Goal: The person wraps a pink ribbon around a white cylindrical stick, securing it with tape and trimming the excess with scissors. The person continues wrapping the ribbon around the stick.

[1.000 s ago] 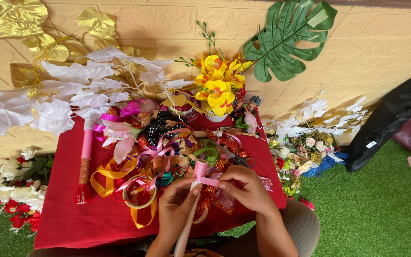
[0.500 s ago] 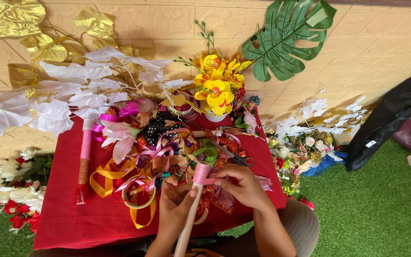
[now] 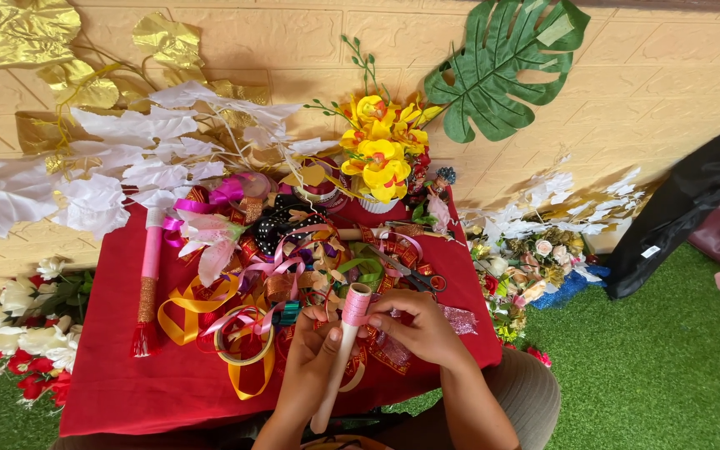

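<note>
1. The left hand (image 3: 314, 354) is gripping a pale stick (image 3: 337, 368), its fingers clamped around the shaft just below the top, holding it tilted above the near edge of the desk (image 3: 135, 392).
2. The right hand (image 3: 422, 325) is pinching the stick's top end, where pink ribbon (image 3: 356, 305) is wrapping it; its fingers are closing together on that wrapped tip.
3. A red cloth is covering the desk, and a tangle of pink, gold and red ribbons (image 3: 243, 329) is lying just beyond the hands.
4. A pink stick with a red tassel (image 3: 148, 283) is lying on the left part of the cloth, well apart from the hands.
5. Yellow artificial flowers (image 3: 381, 158) are standing at the far edge, with white leaves (image 3: 118, 179) spreading to their left and a large green leaf (image 3: 506, 67) leaning on the wall to their right.
6. Scissors (image 3: 422, 279) are lying just beyond the right hand.
</note>
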